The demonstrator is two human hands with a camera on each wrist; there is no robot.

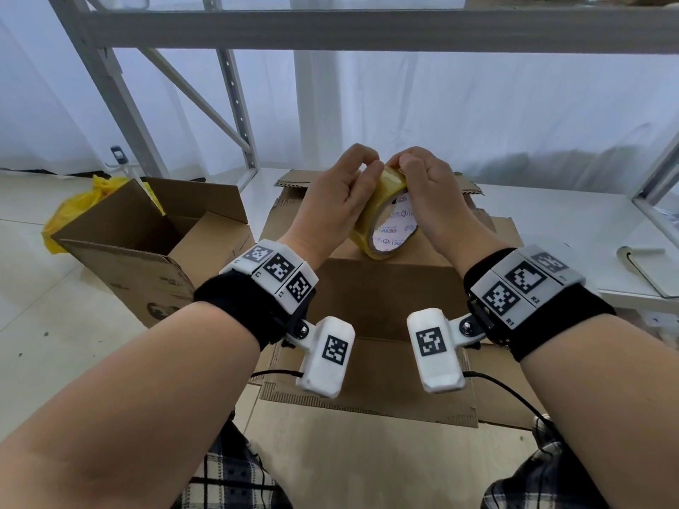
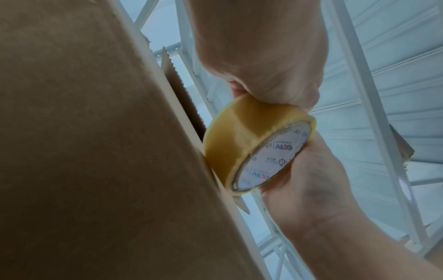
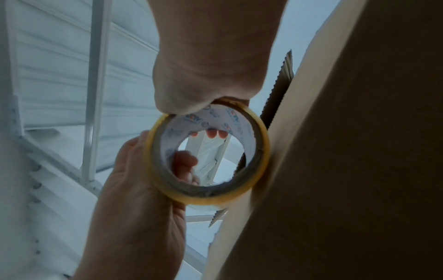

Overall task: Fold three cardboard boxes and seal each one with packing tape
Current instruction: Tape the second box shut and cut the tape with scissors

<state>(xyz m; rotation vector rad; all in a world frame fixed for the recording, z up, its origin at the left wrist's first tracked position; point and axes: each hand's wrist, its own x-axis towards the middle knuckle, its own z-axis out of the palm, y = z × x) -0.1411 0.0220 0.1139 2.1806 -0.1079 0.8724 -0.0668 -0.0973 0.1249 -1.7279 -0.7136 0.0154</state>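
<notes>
At frame centre, the left hand [image 1: 340,192] and right hand [image 1: 428,189] both clamp their grip on the tape roll [image 1: 382,218] above the box [image 1: 385,284].

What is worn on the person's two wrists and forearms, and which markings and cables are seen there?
Both forearms are bare, without sleeves. Each wrist has a black fabric band carrying white blocks printed with black square code markers. The right band's blocks read R1 and R2. A white camera pod with one marker hangs from each band on a small bracket, and a thin black cable leaves each pod.
</notes>
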